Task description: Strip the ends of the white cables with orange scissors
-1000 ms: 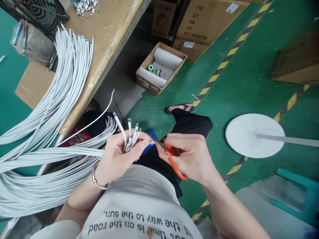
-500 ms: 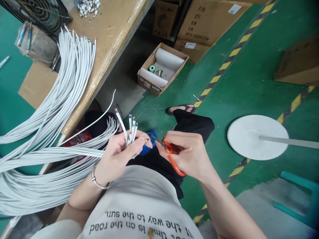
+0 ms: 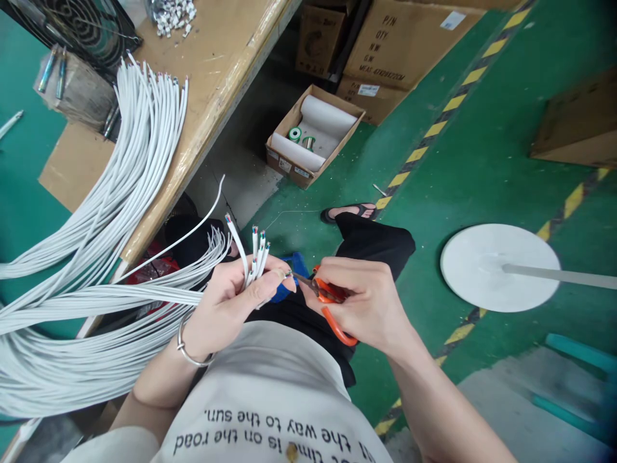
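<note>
Several white cables [image 3: 258, 257] with coloured wire ends stick up out of my left hand [image 3: 241, 292], which is closed around them. One cable end is pinched between its thumb and forefinger. My right hand [image 3: 359, 302] is wrapped round orange-handled scissors [image 3: 340, 325]. Their dark blade tips touch or nearly touch the pinched cable end; I cannot tell which. Behind my left hand a long bundle of white cables [image 3: 96, 347] runs off to the left. Another thick bundle [image 3: 149, 128] lies on the bench, its ends toward the back.
The workbench [image 3: 226, 58] has a taped edge on my left and holds a fan [image 3: 87, 32] and small white connectors [image 3: 176, 16]. An open carton [image 3: 313, 135] with wire spools sits on the floor, near larger boxes [image 3: 385, 45]. A round white base [image 3: 499, 267] stands to the right.
The scissors' tips have moved left to the cable end at my left fingertips. My left hand keeps its hold on the cables and has hardly moved.
</note>
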Motion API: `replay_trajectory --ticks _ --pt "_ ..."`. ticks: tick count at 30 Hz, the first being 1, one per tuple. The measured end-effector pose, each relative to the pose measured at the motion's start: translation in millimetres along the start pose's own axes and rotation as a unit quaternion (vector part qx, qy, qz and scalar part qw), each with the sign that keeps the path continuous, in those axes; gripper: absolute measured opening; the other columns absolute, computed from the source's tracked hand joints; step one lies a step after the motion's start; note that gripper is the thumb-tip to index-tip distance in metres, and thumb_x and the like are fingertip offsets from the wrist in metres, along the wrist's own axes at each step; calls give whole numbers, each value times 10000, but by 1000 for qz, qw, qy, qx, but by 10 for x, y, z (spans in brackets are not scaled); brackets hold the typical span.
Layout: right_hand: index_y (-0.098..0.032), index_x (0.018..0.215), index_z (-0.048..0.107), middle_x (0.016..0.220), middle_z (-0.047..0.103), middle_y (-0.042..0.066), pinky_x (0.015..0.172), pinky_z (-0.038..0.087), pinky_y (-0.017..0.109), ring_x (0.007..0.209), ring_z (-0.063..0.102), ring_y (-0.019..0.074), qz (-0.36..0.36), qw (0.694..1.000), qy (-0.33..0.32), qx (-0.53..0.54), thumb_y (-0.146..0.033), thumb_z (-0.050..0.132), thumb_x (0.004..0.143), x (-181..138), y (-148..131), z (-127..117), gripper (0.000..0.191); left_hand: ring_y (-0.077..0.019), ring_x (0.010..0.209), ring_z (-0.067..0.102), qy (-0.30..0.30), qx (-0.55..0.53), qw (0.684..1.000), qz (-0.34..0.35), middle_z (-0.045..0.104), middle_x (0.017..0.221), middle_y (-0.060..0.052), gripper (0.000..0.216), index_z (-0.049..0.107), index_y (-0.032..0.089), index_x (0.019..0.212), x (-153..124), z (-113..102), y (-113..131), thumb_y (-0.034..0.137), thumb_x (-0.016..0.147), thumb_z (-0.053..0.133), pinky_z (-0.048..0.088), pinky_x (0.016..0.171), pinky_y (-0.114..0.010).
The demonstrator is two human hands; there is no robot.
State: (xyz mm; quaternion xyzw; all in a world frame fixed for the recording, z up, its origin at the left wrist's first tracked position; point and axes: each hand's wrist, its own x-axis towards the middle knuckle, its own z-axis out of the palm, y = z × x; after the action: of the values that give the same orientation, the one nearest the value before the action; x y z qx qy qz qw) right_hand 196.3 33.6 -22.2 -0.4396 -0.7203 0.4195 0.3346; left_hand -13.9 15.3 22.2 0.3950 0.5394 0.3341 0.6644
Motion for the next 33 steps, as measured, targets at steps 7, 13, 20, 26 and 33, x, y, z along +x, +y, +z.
replay_trajectory --ticks 7,13,20,26,33 --pt "-207 583 270 576 275 -56 485 186 284 548 221 88 -24 999 15 -20 -59 632 794 4 23 -2 444 -106 574 380 7 15 1000 -4 617 675 -18 315 805 172 929 6 5 11 473 978 725 302 522 -255" --pt "-201 562 330 542 320 -58 470 201 271 514 246 75 -14 994 107 -28 -82 630 821 -51 -36 210 414 -104 569 416 23 57 997 46 697 753 -34 274 807 175 945 18 30 31 421 1003 701 364 544 -257" --pt "-222 433 395 399 337 -54 400 237 291 368 310 92 102 908 345 216 -197 689 845 82 142 188 506 -97 548 381 7 87 995 48 611 669 -2 260 823 194 935 -63 1 -12 387 1026 675 299 512 -262" --pt "-226 462 592 461 530 -10 470 366 308 449 469 128 161 922 281 213 -289 800 865 64 255 -9 457 -88 513 384 57 16 998 12 509 599 38 300 776 167 949 -30 35 -77 458 988 714 325 485 -239" --pt "-265 839 860 722 722 32 611 492 331 669 601 180 122 948 173 238 -329 805 871 68 28 188 91 -82 522 456 66 30 997 39 556 621 32 223 696 167 857 -4 80 7 356 972 728 382 501 -215"
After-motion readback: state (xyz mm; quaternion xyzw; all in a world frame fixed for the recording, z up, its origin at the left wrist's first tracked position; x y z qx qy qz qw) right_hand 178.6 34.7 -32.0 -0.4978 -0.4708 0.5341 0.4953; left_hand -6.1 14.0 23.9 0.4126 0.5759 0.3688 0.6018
